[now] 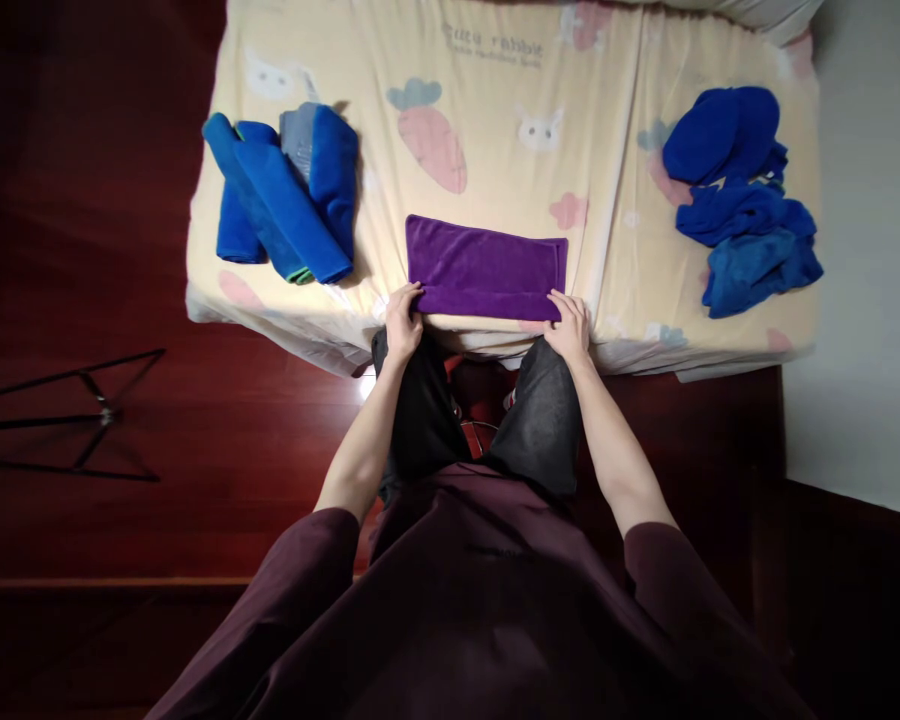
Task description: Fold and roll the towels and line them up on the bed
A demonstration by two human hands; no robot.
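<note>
A purple cloth [486,268] lies folded into a long rectangle near the front edge of the bed. My left hand [403,322] grips its near left corner, fingers closed on the edge. At the near right corner, my right hand [568,325] holds the cloth the same way. A strip along the near side looks folded over. Several rolled blue cloths [285,200] lie in a pile to the left, one with a grey part. On the right are crumpled blue cloths [750,210].
The bed [487,110] has a pale yellow sheet with carrot and rabbit prints. A black tripod [105,412] stands on the dark red floor at the left. A pale wall [862,250] borders the bed's right side.
</note>
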